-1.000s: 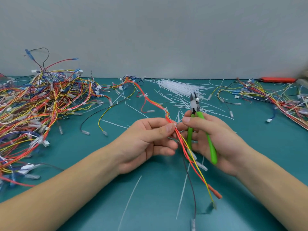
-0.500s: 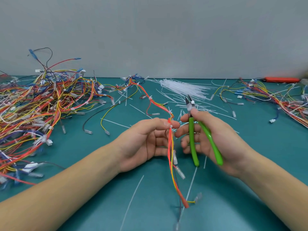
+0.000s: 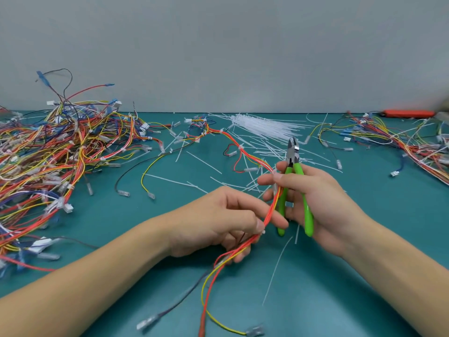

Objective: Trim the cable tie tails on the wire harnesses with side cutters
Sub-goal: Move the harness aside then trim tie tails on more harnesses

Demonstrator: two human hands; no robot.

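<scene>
A red, orange and yellow wire harness (image 3: 271, 210) runs from the far middle of the table down between both hands and trails toward the near edge. My left hand (image 3: 218, 222) pinches this bundle near a white cable tie (image 3: 263, 231). My right hand (image 3: 313, 195) grips green-handled side cutters (image 3: 292, 164) upright, jaws pointing away and slightly apart, and its thumb and forefinger also pinch the harness at another tie (image 3: 274, 171). The cutter jaws touch nothing.
A big heap of harnesses (image 3: 48, 152) fills the left of the teal table (image 3: 340, 288). More harnesses (image 3: 401, 139) lie at the right, with an orange tool (image 3: 408, 113) behind. A bundle of white cable ties (image 3: 262, 126) and cut tails (image 3: 274, 271) lie scattered mid-table.
My left hand slid down the harness toward me and now pinches it lower. The loose ends swung to the near left. My right hand lifted the cutters slightly and pinched the harness.
</scene>
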